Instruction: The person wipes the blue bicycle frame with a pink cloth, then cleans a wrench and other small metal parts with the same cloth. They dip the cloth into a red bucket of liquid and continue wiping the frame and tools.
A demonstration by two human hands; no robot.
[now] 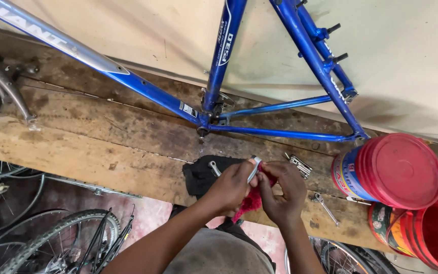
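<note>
My left hand (pixel 230 186) grips a small silver metal part (pixel 254 169), held just above the front of a worn wooden workbench (pixel 102 147). My right hand (pixel 280 190) presses a red rag (pixel 252 200) against that part; the rag hangs down between both hands. A black cloth (pixel 201 175) with a wrench (pixel 215 168) on it lies on the bench just left of my hands. A blue bicycle frame (pixel 219 66) stands on the bench behind, its bottom bracket (pixel 204 129) above my hands.
A set of hex keys (pixel 299 165) and a small spanner (pixel 325 205) lie right of my hands. A red-lidded tub (pixel 391 170) lies on its side at the right, a red bucket (pixel 432 233) below it. Bicycle wheels (pixel 51 238) stand under the bench at left.
</note>
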